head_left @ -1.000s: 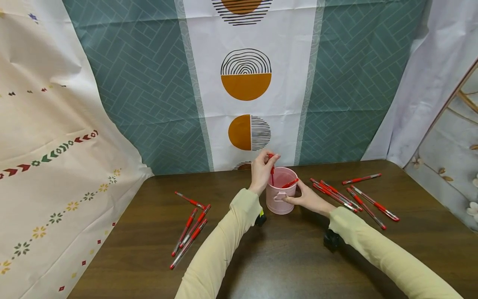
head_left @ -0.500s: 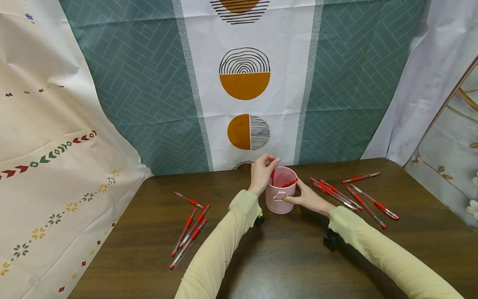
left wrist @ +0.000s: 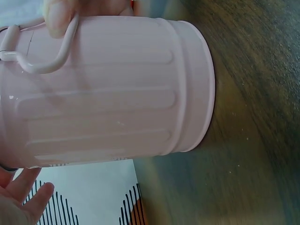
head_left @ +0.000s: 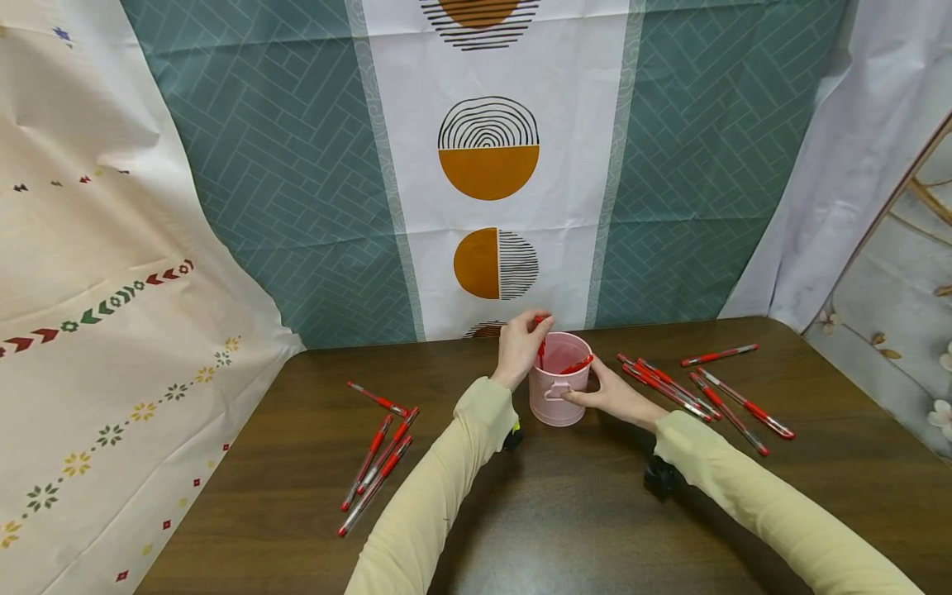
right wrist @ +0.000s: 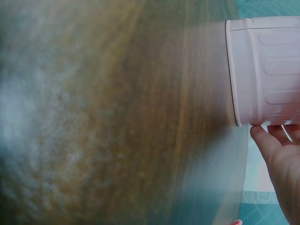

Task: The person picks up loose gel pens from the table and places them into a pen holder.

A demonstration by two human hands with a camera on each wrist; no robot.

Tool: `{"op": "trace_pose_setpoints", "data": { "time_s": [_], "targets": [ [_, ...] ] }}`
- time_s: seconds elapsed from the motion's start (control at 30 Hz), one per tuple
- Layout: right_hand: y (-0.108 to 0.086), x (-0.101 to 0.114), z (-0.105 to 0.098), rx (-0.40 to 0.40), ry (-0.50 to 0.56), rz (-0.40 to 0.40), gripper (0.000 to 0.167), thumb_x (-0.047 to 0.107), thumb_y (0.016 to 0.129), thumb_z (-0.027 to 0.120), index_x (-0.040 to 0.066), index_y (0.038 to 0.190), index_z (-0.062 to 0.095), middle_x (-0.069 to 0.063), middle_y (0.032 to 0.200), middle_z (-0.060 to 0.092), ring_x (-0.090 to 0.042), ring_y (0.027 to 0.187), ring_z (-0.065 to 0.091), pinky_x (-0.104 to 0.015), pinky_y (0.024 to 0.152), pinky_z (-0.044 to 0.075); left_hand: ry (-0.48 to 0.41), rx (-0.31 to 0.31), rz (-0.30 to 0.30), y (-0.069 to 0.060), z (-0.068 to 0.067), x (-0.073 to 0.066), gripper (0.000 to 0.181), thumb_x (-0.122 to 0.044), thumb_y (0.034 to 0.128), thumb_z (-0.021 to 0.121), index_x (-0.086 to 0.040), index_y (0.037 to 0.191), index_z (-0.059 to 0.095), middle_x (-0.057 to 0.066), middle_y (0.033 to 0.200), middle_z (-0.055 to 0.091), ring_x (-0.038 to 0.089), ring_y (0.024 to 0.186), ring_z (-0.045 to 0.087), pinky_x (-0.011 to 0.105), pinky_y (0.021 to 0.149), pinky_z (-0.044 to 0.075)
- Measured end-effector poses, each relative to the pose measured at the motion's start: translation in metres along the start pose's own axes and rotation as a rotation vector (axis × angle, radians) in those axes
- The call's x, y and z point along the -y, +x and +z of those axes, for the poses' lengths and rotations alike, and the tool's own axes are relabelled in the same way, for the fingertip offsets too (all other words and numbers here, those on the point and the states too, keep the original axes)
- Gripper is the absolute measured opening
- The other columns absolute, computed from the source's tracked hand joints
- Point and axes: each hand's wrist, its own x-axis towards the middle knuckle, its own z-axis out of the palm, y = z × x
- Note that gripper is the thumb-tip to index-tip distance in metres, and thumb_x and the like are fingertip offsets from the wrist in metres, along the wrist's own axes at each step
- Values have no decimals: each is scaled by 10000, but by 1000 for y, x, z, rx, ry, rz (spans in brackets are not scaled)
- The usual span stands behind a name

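A pink pail (head_left: 556, 411) with a small wire handle stands upright near the table's back edge. At its left rim my left hand (head_left: 517, 351) pinches a red pen (head_left: 541, 354), whose lower part is down inside the pail. Another red pen (head_left: 577, 365) leans in the pail, its end at the right rim. My right hand (head_left: 614, 395) grips the pail's right side, with the thumb at the handle. In the left wrist view the ribbed pail wall (left wrist: 108, 103) fills the middle. The right wrist view has right-hand fingers (right wrist: 265, 140) against the pail's side.
Several red pens (head_left: 379, 459) with clear barrels lie on the wooden table (head_left: 580, 512) at the left. More lie in a loose group (head_left: 669, 388) at the right. A patterned cloth (head_left: 491, 165) hangs behind the table's back edge.
My left hand has come down slightly with the pen, which now sits a little nearer the pail's left rim. The right hand and the pail have stayed in place.
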Motion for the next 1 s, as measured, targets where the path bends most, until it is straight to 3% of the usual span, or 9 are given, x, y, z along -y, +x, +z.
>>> {"op": "trace_pose_setpoints", "data": {
  "time_s": [0.1,0.27,0.43,0.63,0.9,1.0],
  "targets": [
    [-3,13,1,9,0,-6,736,130,827,660,-24,1381,201,-235,1305,351,-350,1149,359,-497,907,330,4,13,-6,1,1,2,236,-225,884,599,-80,1058,663,17,897,653,124,794,585,230,710,448],
    [-4,17,0,5,-13,28,737,148,833,656,-8,1386,195,-224,1321,336,-350,1174,334,-508,927,304,-26,27,-6,2,0,2,241,-213,884,599,-81,1079,650,31,935,650,126,824,592,223,733,447],
    [0,-1,-1,-4,3,17,765,193,823,673,39,1399,193,-186,1334,335,-344,1189,319,-511,931,297,-81,39,-7,3,-2,2,235,-198,882,602,-65,1070,648,24,972,646,114,869,589,211,762,438],
    [3,-21,0,-17,-4,12,781,255,805,687,112,1402,205,-119,1312,368,-300,1163,356,-461,898,361,-60,45,6,2,-4,5,206,-158,883,597,-51,1049,657,24,970,645,137,876,581,215,754,441],
    [-3,8,1,3,20,-4,714,121,826,661,-24,1366,217,-231,1267,379,-352,1106,396,-452,863,389,-34,32,5,3,-8,6,196,-175,887,592,-49,1013,673,20,925,649,129,834,578,217,730,442],
    [-5,14,1,10,11,0,708,107,831,649,-27,1370,210,-246,1276,367,-349,1107,395,-440,863,392,-35,30,4,4,-10,5,198,-177,892,586,-42,1009,671,24,908,648,129,803,584,216,716,449]
  ]
}}
